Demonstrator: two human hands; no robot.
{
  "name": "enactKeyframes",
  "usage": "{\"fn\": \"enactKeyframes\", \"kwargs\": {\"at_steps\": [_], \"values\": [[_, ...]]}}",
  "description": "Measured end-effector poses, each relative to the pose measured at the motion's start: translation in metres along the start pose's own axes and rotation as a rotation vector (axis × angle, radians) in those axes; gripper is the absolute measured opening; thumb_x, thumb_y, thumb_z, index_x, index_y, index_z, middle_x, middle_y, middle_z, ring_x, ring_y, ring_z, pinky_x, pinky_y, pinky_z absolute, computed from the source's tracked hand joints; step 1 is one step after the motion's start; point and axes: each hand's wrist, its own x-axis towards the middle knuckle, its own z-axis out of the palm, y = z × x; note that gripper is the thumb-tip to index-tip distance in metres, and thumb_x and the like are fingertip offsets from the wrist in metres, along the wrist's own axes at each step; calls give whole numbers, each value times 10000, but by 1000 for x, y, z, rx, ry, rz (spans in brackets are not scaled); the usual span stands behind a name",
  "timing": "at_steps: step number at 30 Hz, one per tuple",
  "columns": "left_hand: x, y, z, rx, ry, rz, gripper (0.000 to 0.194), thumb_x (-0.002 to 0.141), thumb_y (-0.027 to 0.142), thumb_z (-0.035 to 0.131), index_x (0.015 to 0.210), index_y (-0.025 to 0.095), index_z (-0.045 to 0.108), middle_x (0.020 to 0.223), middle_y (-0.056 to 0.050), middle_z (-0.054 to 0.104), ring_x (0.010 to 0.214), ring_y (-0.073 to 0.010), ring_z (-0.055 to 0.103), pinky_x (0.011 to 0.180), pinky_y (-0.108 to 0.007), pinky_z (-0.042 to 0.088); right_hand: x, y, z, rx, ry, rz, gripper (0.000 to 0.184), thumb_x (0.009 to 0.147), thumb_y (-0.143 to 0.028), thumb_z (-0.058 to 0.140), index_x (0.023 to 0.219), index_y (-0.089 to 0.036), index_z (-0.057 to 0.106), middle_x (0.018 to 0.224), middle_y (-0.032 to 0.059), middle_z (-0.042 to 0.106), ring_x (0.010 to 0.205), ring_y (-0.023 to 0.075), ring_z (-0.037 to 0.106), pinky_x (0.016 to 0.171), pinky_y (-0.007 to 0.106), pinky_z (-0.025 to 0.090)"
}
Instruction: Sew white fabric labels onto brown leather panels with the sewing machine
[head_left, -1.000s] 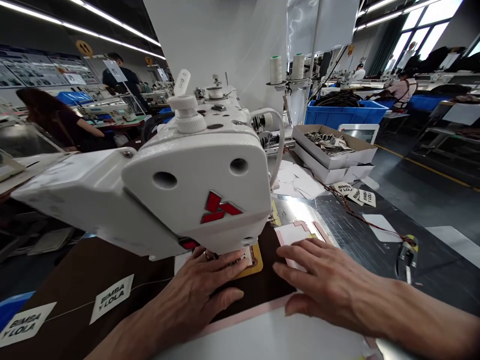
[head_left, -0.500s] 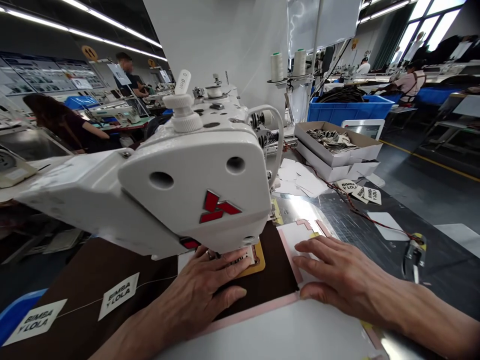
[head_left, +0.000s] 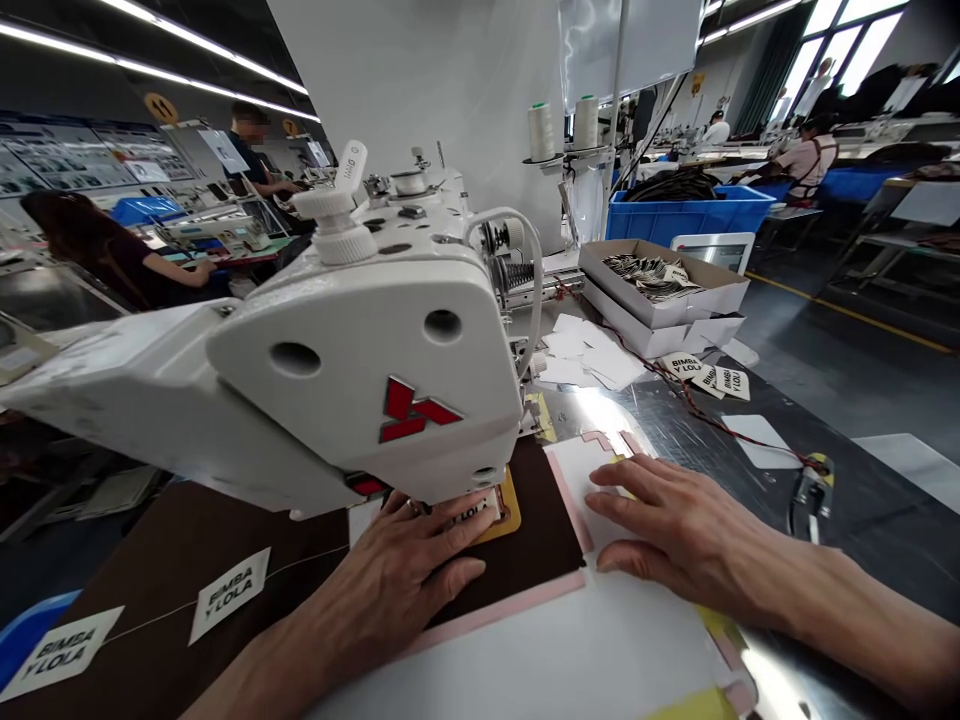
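Observation:
My left hand lies flat, fingers stretched, on dark brown fabric under the head of a white sewing machine. Its fingertips press a white label printed in black, framed by a yellow guide beneath the needle area. My right hand rests flat and open on a white pink-edged template to the right of the fabric. Two more sewn labels, one nearer and one further left, trail along a thread on the fabric.
A cardboard box of labels and loose labels sit at the back right. Thread snips lie on the metal table at the right. A blue bin and thread cones stand behind. Other people work at far stations.
My right hand slid rightward off the brown fabric onto the white template. The left hand stayed pressed on the label. The view shifted slightly left.

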Motion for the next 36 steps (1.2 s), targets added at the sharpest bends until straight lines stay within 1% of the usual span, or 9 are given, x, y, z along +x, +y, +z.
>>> {"fn": "enactKeyframes", "kwargs": {"at_steps": [7,11,16,18,21,25,28,32,36], "values": [[8,-7,-2,-15,44,39,550,1099,319,532,1634,324,403,1483,2,638,1323,-226,627,1127,-365,470,1,1,-2,17,-61,14,438,1106,-502,466,1198,-149,709,1259,167,680,1051,311,675,881,522,602],[8,-12,-2,17,65,71,550,1094,297,530,1627,268,397,1434,-6,675,1291,-240,646,1095,-387,496,1,2,0,34,-85,43,433,1098,-520,481,1178,-164,715,1244,151,680,1074,322,666,900,533,588],[2,-8,-5,39,101,72,575,1106,294,500,1652,213,340,1434,-32,673,1291,-218,642,1100,-350,496,-1,-1,4,53,-50,72,436,1083,-557,500,1148,-183,714,1225,130,682,1065,320,659,890,525,576],[-2,-5,-8,69,87,67,573,1108,313,497,1648,191,349,1498,-44,624,1347,-210,613,1132,-330,483,-1,-2,3,61,-63,72,435,1082,-553,504,1156,-178,713,1219,130,681,1068,321,660,900,529,574],[-11,-1,-10,154,51,61,560,1111,374,497,1631,205,379,1586,-14,534,1392,-195,587,1188,-341,461,-1,-2,0,75,-97,62,447,1093,-540,483,1164,-163,714,1208,140,681,1073,327,665,897,535,577],[-23,2,-13,281,65,73,553,1093,444,529,1597,233,446,1651,28,439,1411,-206,575,1175,-357,498,-1,-3,-2,75,-66,43,454,1110,-523,449,1199,-160,707,1194,141,688,1041,310,672,876,514,581],[-31,1,-18,308,90,59,539,1080,477,547,1564,242,502,1650,41,442,1435,-210,546,1196,-349,482,-3,-3,-2,59,-33,41,411,1121,-480,450,1234,-170,695,1205,136,690,1026,293,673,864,488,579],[-44,-3,-23,269,123,54,514,1071,429,558,1546,235,519,1640,48,461,1489,-184,477,1226,-322,440,-4,-4,0,63,-5,36,333,1131,-389,451,1251,-184,684,1198,117,698,1015,274,672,853,459,574],[-58,-8,-22,307,154,26,509,1056,455,574,1519,244,548,1612,41,500,1453,-200,521,1160,-326,507,-3,-5,1,76,23,11,282,1125,-304,455,1241,-187,684,1181,104,707,1001,263,675,834,438,571]]}}
